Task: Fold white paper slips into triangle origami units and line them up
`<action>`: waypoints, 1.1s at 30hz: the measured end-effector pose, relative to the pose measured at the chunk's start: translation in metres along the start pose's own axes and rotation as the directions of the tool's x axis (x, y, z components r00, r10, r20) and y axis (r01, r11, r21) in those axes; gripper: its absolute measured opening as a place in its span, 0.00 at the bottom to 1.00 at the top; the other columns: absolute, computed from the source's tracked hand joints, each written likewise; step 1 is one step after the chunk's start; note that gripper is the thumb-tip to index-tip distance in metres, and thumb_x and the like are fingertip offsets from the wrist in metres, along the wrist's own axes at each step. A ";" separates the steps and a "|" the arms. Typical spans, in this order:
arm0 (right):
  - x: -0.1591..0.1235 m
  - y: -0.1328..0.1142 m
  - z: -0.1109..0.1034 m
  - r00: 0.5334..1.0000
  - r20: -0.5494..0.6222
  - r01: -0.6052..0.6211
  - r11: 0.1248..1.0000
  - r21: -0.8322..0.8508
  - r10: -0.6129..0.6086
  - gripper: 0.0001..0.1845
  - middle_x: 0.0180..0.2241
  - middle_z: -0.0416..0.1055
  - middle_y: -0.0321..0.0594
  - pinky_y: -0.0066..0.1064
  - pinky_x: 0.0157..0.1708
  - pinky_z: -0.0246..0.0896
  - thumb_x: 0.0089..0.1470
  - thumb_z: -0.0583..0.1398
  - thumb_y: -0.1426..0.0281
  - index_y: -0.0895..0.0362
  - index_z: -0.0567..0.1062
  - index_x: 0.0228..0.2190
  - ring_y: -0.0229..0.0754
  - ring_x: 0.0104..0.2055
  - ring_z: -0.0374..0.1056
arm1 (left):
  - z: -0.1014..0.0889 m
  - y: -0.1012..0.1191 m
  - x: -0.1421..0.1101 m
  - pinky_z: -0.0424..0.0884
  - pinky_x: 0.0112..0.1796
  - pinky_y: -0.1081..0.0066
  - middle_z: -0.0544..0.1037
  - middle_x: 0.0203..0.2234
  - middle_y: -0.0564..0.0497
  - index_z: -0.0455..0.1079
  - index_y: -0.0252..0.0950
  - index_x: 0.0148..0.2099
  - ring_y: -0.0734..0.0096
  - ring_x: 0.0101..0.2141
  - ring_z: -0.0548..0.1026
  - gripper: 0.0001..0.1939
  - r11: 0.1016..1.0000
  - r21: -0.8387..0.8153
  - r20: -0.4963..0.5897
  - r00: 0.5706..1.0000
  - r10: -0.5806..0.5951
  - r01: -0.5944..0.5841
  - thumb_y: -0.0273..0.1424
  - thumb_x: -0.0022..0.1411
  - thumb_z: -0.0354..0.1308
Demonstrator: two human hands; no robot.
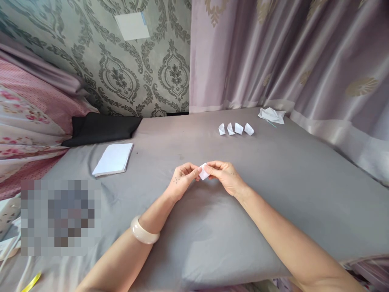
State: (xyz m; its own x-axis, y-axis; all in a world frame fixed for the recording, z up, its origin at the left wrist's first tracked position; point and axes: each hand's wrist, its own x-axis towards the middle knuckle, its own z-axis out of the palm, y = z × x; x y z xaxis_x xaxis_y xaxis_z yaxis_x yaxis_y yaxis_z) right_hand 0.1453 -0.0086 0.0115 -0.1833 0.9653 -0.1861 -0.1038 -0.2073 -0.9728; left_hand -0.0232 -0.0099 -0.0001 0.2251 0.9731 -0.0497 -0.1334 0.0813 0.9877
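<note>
Grey sheet [164, 146] underneath, soft and slightly rumpled. Far left, black cloth [105, 127] folded against the pink bedding. Just in front of it, a flat stack of white paper [114, 159], edges roughly squared; probably set to the side to leave elbow room while staying in reach. Past the hands, four small folded papers [238, 128] in a short row, near one another but apart, standing up off the sheet; the spacing likely keeps their creases from being crushed. Farther right, by the curtain, a loose heap of white paper [271, 115], a thin green stick [271, 123] lying just beside it.

Grip. The small white paper [204, 175] is up between the two hands, out in front of the body at mid-sheet, probably held there for a close view of its edges. Left hand [180, 181], bangle [144, 232] on the forearm: thumb and fingertips closed on the paper's left side. Right hand [228, 177]: thumb laid over the near face, fingers curled behind, closed on the right side. Both pinches look light, suited to thin stock. Fingers behind the paper partly hidden.
</note>
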 end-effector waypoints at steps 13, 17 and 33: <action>0.004 0.003 -0.005 0.998 0.037 -0.045 0.999 -0.018 0.046 0.14 0.25 0.75 0.37 0.25 0.27 0.59 0.44 0.67 0.59 0.57 0.81 0.29 0.34 0.29 0.67 | 0.002 0.005 -0.004 0.61 0.27 0.74 0.70 0.19 0.53 0.67 0.33 0.25 0.77 0.22 0.65 0.22 0.981 0.180 0.136 0.986 -0.095 0.070 0.48 0.58 0.56; 0.002 0.003 -0.001 0.987 0.083 -0.145 0.986 0.079 0.138 0.14 0.28 0.76 0.37 0.22 0.27 0.61 0.45 0.67 0.59 0.57 0.81 0.31 0.33 0.30 0.69 | 0.001 0.003 -0.003 0.58 0.26 0.75 0.67 0.17 0.55 0.64 0.34 0.22 0.78 0.21 0.62 0.21 0.982 0.176 0.073 0.994 -0.081 0.067 0.45 0.57 0.58; 0.005 0.001 -0.001 0.941 0.121 -0.337 0.893 0.298 0.315 0.03 0.26 0.75 0.37 0.20 0.31 0.71 0.46 0.68 0.74 0.59 0.80 0.28 0.32 0.29 0.70 | 0.003 0.001 -0.002 0.51 0.22 0.74 0.62 0.16 0.56 0.65 0.34 0.24 0.80 0.19 0.56 0.22 0.990 0.076 0.145 0.981 -0.127 0.117 0.49 0.57 0.57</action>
State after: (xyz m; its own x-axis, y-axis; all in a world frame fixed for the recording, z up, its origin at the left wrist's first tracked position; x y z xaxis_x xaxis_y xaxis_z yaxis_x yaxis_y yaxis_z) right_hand 0.1449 -0.0039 0.0091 -0.3234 0.8240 -0.4653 -0.3226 -0.5582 -0.7644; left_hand -0.0205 -0.0121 0.0011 0.3778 0.9132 -0.1525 -0.0325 0.1776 0.9836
